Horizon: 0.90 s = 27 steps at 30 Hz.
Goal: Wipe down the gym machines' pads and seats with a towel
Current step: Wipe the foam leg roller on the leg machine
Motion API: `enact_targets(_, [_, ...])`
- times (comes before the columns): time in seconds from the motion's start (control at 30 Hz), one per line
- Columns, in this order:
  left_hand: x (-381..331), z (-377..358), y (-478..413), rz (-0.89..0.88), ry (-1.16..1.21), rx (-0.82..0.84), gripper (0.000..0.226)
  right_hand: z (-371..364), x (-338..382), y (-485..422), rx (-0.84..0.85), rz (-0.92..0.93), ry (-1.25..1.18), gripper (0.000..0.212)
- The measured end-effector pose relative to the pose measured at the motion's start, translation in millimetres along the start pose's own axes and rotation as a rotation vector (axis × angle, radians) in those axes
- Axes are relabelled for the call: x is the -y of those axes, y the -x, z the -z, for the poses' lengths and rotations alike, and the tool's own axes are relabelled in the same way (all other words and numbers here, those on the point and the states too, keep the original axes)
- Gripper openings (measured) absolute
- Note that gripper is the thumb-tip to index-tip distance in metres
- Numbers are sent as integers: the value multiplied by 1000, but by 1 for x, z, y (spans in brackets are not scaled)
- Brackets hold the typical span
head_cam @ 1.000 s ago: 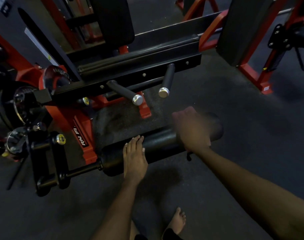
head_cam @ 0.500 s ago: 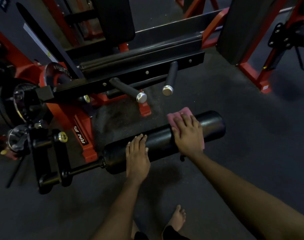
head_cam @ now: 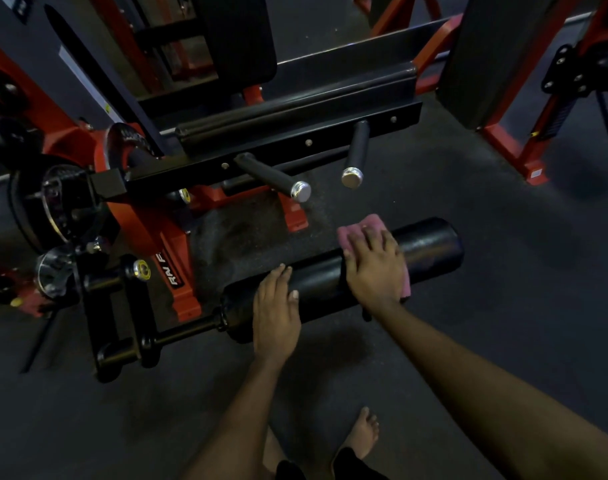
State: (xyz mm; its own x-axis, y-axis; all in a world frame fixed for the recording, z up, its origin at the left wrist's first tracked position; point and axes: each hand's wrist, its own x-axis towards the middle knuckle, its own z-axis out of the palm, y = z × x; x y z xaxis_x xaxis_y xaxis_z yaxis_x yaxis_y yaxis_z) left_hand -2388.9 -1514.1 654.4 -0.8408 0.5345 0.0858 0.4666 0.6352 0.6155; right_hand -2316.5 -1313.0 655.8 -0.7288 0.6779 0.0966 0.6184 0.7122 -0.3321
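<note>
Head view, pink towel (head_cam: pixel 356 226) crumpled under right hand (head_cam: pixel 375 268); glossy black roller pad (head_cam: pixel 430 244)

Head-worn camera looks steeply down, close over the roller pad (head_cam: pixel 430 244).

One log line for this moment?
step: roller pad wipe | right hand: presses pink towel on pad | left hand: rests flat on pad
</note>
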Motion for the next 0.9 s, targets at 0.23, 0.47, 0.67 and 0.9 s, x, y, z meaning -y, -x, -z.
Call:
enact_targets(0.23, [62,38,-15,234,-133,-59,47,18,-75,-28,-36,-177,41,53])
enact_targets(0.47, [78,42,-7,251,17,59,53,5,14,-14,-12,-240,35,52])
enact_targets(0.67, [88,45,-6,209,24,90,55,-3,12,25,47,97,65,55])
enact_targets(0.9, [108,61,-6,224,243,147,49,8,15,-13,4,-317,1,46])
